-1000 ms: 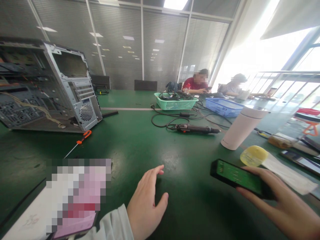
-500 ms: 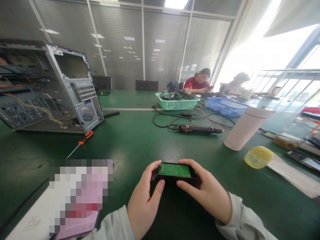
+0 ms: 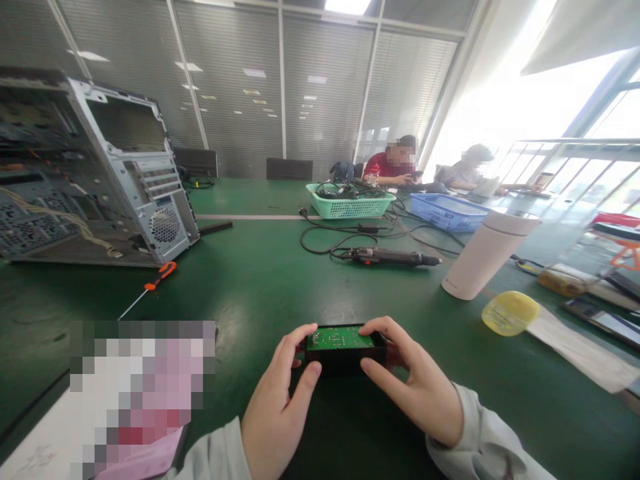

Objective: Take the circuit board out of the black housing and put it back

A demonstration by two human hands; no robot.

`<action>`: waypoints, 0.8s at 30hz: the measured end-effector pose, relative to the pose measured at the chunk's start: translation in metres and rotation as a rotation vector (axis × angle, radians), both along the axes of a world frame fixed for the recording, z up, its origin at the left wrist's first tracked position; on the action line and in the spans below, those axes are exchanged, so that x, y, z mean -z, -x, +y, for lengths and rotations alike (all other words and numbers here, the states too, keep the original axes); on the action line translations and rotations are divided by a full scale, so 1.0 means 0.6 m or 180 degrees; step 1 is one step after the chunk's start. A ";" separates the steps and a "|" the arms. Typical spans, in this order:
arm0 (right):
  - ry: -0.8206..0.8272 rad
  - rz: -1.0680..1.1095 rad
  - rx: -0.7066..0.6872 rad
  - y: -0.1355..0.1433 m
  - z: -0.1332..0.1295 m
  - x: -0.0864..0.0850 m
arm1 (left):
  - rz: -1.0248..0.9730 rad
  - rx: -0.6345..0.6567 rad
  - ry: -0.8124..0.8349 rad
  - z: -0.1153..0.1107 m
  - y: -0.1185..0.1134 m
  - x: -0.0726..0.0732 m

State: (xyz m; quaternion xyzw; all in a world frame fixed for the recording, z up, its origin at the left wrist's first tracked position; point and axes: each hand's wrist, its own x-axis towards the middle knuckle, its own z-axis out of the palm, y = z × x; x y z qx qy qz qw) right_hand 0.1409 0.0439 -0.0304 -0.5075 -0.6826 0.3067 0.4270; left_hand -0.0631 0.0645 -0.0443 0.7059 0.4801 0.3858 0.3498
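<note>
A small black case with a green circuit board (image 3: 341, 339) on top rests on the green table (image 3: 260, 280) just in front of me. My left hand (image 3: 277, 413) grips its left end with thumb and fingers. My right hand (image 3: 417, 387) holds its right end, fingers curled over the far edge. Both sleeves are light grey.
An open computer case (image 3: 95, 173) lies at the far left, an orange-handled screwdriver (image 3: 150, 285) in front of it. An electric screwdriver (image 3: 395, 257) with cables, a green basket (image 3: 350, 203), a blue basket (image 3: 447, 212), a white cup (image 3: 483, 257) and a yellow lid (image 3: 510, 312) sit beyond. Two people sit far back.
My right hand brought the black case with the board from the right to the middle. My left hand closed on its other end; both hands now hold it slightly nearer.
</note>
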 end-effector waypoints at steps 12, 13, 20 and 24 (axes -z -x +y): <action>0.0110 0.0053 -0.0071 -0.006 0.005 0.001 | -0.0107 0.0002 0.0108 -0.001 0.001 -0.003; 0.0127 0.0033 -0.0084 -0.007 0.005 0.000 | -0.0122 0.0010 0.0128 -0.001 0.001 -0.002; 0.0323 0.0225 -0.0130 -0.008 0.007 -0.004 | -0.0145 0.0040 0.0282 -0.002 0.001 -0.003; 0.0772 0.0851 -0.0315 -0.006 0.013 -0.005 | -0.0200 0.0014 0.0331 -0.003 0.002 -0.007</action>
